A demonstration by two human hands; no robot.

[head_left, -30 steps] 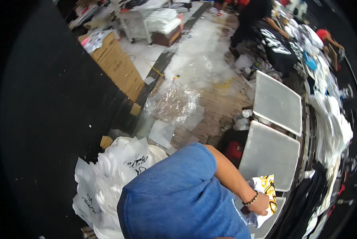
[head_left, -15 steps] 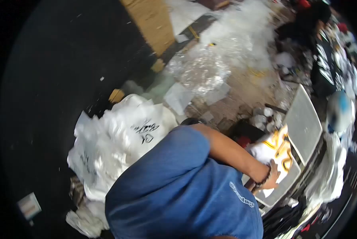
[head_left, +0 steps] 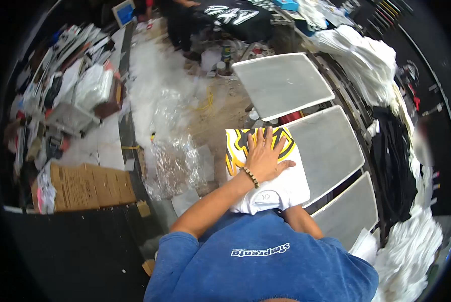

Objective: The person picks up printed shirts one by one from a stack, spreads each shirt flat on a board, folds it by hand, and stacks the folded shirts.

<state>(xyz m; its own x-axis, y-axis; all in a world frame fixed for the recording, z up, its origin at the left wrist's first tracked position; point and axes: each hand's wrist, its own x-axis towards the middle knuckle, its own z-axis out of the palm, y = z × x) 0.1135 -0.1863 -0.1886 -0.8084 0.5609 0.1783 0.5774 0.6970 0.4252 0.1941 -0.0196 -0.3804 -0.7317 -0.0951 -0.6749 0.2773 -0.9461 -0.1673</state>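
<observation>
A folded white T-shirt [head_left: 298,183] with a yellow and black print lies in front of my chest, its neckline towards me. My left hand [head_left: 264,157] rests flat on top of it, fingers spread over the print, a beaded bracelet at the wrist. My right forearm [head_left: 302,221] goes in under the near right edge of the T-shirt. The right hand itself is hidden beneath the cloth. Right beside the T-shirt is a grey flat board [head_left: 328,153] with pale edges.
More grey boards, a far one [head_left: 283,83] and a near one [head_left: 348,211], line the right. White cloth piles [head_left: 358,60] and black cloth [head_left: 392,161] lie beyond. Clear plastic wrap [head_left: 170,163] and a cardboard box [head_left: 92,187] are left. Another person's hand [head_left: 187,3] shows at the top.
My view has swung to the right. The white T-shirt, earlier on a grey board under one hand, is now up before my chest, my left hand flat on it and right forearm under it.
</observation>
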